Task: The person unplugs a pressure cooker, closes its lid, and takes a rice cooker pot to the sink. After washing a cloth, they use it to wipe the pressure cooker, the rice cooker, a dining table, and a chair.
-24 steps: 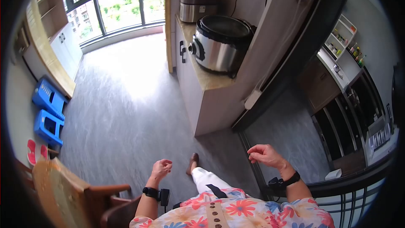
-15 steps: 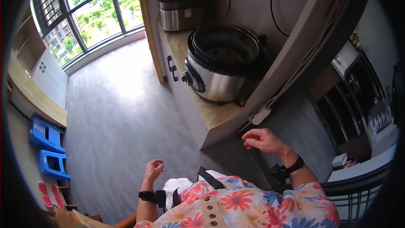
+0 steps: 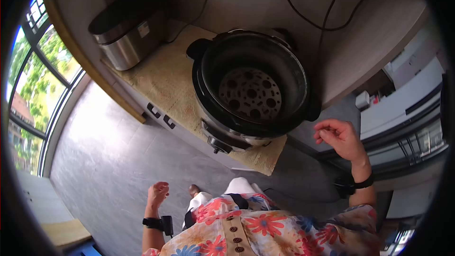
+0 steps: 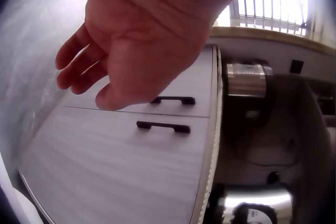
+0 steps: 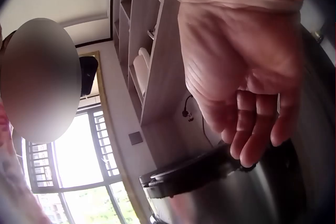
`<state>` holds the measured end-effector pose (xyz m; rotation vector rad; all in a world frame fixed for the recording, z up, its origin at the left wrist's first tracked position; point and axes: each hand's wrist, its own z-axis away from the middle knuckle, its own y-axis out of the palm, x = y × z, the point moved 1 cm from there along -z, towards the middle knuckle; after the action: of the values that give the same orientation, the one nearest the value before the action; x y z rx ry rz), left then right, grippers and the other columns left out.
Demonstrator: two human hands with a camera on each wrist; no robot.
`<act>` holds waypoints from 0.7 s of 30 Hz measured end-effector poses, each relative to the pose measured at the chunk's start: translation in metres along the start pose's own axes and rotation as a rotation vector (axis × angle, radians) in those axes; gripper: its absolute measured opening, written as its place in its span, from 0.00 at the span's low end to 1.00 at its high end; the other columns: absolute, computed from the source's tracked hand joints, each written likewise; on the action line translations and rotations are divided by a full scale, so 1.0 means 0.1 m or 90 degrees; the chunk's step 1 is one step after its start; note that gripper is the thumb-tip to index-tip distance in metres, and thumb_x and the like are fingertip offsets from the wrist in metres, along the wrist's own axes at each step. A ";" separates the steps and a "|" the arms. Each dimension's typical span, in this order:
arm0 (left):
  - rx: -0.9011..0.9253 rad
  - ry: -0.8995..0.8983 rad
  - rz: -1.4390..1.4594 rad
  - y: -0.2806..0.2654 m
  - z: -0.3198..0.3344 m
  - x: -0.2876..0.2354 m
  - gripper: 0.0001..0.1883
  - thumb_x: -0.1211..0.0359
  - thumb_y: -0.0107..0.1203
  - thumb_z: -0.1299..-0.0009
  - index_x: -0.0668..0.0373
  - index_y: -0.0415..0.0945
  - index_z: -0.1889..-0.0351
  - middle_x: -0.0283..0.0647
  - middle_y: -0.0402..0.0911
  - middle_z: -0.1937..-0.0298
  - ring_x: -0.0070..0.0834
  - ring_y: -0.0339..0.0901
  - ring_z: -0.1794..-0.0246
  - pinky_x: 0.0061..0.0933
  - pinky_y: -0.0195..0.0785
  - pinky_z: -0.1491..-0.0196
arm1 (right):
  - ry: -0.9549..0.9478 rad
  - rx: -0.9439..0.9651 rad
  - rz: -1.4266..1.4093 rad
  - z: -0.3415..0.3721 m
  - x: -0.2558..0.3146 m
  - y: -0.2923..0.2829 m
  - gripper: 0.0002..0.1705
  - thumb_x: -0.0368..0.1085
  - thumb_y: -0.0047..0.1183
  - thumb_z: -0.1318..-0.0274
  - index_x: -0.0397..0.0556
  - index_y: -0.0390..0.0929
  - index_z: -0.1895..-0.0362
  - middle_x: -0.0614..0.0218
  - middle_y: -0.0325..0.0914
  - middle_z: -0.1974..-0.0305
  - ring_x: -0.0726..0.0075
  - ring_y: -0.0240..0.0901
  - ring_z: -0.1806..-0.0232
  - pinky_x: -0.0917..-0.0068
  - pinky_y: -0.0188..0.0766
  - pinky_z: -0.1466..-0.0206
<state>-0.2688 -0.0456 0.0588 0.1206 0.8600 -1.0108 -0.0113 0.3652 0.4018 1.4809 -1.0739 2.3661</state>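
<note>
Window [image 3: 33,80] noted at far L. Open floor [image 3: 95,161] seen btwn window and counter [image 3: 173,83]; counter's front edge is run diagonally to a corner short of R hand. L hand [image 3: 158,194] is held low over the floor, well apart from counter; grip part-open, fingers loosely bent, thumb spaced off. Cab. handles [image 3: 154,110] sited below counter edge. Steel appliance [image 3: 124,47] placed on counter, L of pot [image 3: 265,127]. Pot is set upright nr counter's R end, mouth up, perforated plate [image 3: 241,90] seated inside; control knob faced to person. R hand [image 3: 343,140] is held just beside pot's R side, apart in head view; grip narrow, relaxed, fingers bent, thumb close.
</note>
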 end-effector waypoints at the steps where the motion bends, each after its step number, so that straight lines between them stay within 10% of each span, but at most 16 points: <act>1: 0.015 0.009 -0.016 -0.11 -0.16 -0.07 0.12 0.68 0.52 0.42 0.63 0.77 0.62 0.38 0.79 0.77 0.22 0.77 0.78 0.21 0.68 0.76 | -0.003 -0.034 0.000 0.10 0.09 -0.01 0.09 0.29 0.47 0.43 0.37 0.74 0.61 0.66 0.77 0.71 0.78 0.74 0.70 0.82 0.72 0.63; 21: 0.299 -0.011 -0.368 -0.52 -2.21 -0.06 0.10 0.68 0.53 0.43 0.60 0.79 0.65 0.40 0.80 0.78 0.25 0.79 0.81 0.25 0.73 0.77 | 0.172 -0.451 0.275 0.28 1.37 -0.17 0.12 0.36 0.44 0.42 0.41 0.73 0.60 0.69 0.76 0.74 0.82 0.71 0.78 0.87 0.63 0.79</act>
<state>-0.4378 0.0319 -0.0712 0.2691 0.6353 -1.7467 -0.0517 0.3276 0.5317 0.7114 -2.0128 1.9649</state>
